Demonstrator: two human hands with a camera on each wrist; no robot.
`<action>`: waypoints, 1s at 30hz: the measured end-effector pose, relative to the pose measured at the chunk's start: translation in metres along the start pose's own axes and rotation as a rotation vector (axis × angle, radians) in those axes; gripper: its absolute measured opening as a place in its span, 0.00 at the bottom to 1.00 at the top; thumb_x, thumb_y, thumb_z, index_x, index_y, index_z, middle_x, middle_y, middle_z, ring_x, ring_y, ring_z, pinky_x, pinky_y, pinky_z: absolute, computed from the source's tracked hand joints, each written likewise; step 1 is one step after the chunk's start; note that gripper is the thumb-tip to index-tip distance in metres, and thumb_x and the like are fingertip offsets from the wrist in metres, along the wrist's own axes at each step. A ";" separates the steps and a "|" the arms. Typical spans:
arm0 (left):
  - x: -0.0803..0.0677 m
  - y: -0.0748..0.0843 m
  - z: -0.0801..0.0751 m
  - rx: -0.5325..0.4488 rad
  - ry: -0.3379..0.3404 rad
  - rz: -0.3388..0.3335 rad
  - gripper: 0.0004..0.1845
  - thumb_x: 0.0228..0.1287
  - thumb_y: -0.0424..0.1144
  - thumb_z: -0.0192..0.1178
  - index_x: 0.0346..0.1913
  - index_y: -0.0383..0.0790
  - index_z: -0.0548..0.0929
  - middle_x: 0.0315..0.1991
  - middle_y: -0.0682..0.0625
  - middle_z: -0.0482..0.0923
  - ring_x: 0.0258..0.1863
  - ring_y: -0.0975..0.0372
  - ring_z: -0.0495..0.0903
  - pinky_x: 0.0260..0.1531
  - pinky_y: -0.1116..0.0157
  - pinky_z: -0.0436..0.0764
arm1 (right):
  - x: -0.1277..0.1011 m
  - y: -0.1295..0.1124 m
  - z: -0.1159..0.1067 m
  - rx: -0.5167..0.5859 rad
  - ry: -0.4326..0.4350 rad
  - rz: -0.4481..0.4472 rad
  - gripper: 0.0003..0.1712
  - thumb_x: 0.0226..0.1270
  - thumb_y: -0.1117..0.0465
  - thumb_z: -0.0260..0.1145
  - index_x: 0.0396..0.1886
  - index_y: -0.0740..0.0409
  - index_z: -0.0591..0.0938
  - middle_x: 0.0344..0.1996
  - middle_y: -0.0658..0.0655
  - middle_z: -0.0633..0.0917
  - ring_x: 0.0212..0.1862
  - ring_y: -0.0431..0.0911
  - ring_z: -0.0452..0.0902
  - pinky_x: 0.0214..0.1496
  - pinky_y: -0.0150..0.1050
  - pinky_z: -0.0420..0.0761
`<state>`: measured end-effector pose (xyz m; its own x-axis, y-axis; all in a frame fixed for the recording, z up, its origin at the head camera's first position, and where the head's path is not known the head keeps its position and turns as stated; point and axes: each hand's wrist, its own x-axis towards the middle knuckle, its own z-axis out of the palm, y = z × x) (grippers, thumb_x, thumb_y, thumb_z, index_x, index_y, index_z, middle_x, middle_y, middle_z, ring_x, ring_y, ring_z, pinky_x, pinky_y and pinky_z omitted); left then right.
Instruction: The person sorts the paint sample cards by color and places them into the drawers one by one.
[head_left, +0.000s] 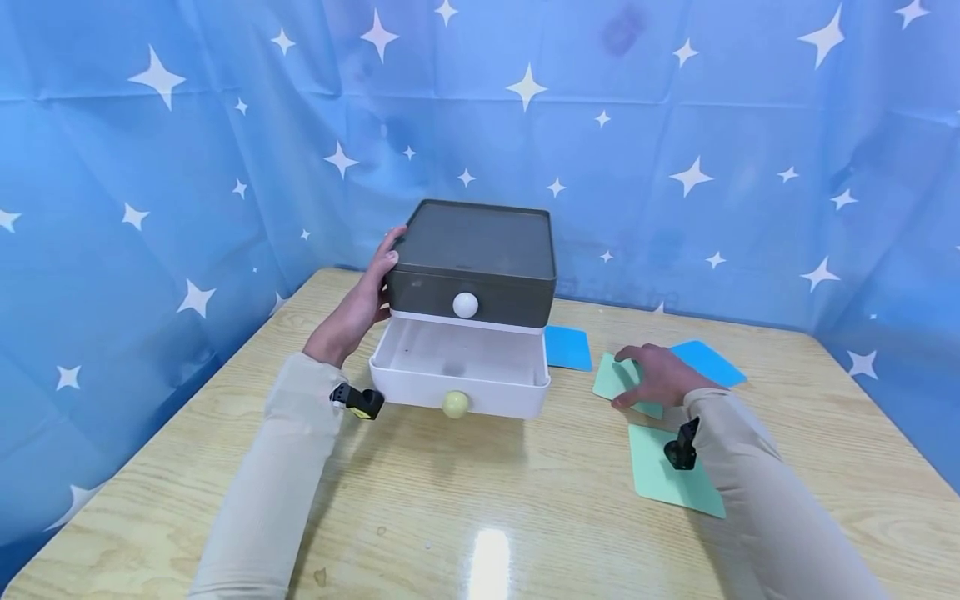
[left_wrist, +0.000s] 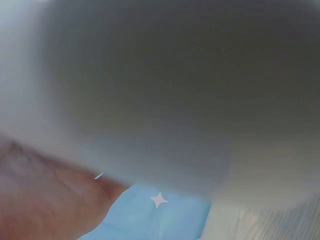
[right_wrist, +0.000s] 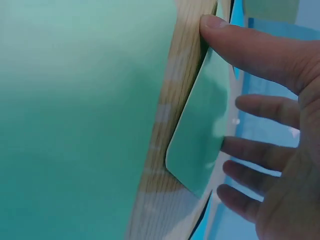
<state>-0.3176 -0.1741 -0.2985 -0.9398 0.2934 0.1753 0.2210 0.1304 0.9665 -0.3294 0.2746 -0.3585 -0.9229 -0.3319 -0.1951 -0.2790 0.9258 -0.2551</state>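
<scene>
Blue star curtain at back, wooden counter in front. Box with dark top sits on it; lower drawer pulled out, white, facing the person. Keep forearms off its front wall.

Left hand lies against the box's left side, fingers extended, bracing more than gripping as far as shows; left wrist view too blurred to add much. Light sideways pressure should do, since a hard push could slide the box.

Right hand is open and loosely bent over the farther green card, right of the box; thumb by one edge, fingers by the opposite one. Firm contact can't be told, nor whether the card lies fully flat. Best to bring thumb and fingers in evenly from the edges, lift one edge first; thin card could slip or bow if squeezed hard.

Nearer green card lies under the right wrist, so don't drag it. Blue cards: one beside the box, one beyond the right hand.

Knobs: white above, yellowish on the drawer.
</scene>
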 end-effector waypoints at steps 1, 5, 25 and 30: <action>0.000 0.000 0.000 0.001 -0.001 0.000 0.28 0.77 0.64 0.28 0.76 0.83 0.41 0.83 0.50 0.37 0.79 0.38 0.50 0.72 0.35 0.55 | 0.000 0.000 0.000 -0.014 0.002 -0.001 0.48 0.54 0.40 0.76 0.67 0.61 0.73 0.64 0.77 0.71 0.63 0.71 0.69 0.57 0.63 0.75; 0.000 -0.001 0.000 -0.003 0.000 -0.005 0.28 0.77 0.64 0.29 0.76 0.82 0.41 0.82 0.50 0.37 0.78 0.38 0.50 0.72 0.35 0.56 | -0.001 -0.003 0.002 -0.068 0.003 0.001 0.43 0.55 0.39 0.75 0.63 0.60 0.77 0.60 0.75 0.74 0.58 0.68 0.73 0.54 0.61 0.77; 0.001 -0.002 0.000 -0.002 0.004 0.002 0.27 0.77 0.63 0.28 0.75 0.84 0.41 0.82 0.49 0.38 0.79 0.40 0.51 0.73 0.35 0.55 | -0.024 -0.041 -0.019 -0.208 0.141 -0.105 0.40 0.52 0.43 0.78 0.61 0.58 0.79 0.58 0.70 0.75 0.58 0.64 0.73 0.51 0.60 0.80; 0.001 -0.001 0.000 0.001 0.002 0.000 0.27 0.77 0.63 0.28 0.75 0.84 0.41 0.82 0.50 0.38 0.79 0.40 0.51 0.73 0.35 0.56 | -0.034 -0.053 -0.029 -0.195 0.174 -0.143 0.38 0.52 0.43 0.78 0.60 0.56 0.80 0.59 0.69 0.75 0.59 0.64 0.74 0.52 0.59 0.80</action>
<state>-0.3185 -0.1738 -0.2992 -0.9401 0.2919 0.1761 0.2218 0.1314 0.9662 -0.2907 0.2427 -0.3105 -0.8973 -0.4414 -0.0006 -0.4400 0.8946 -0.0786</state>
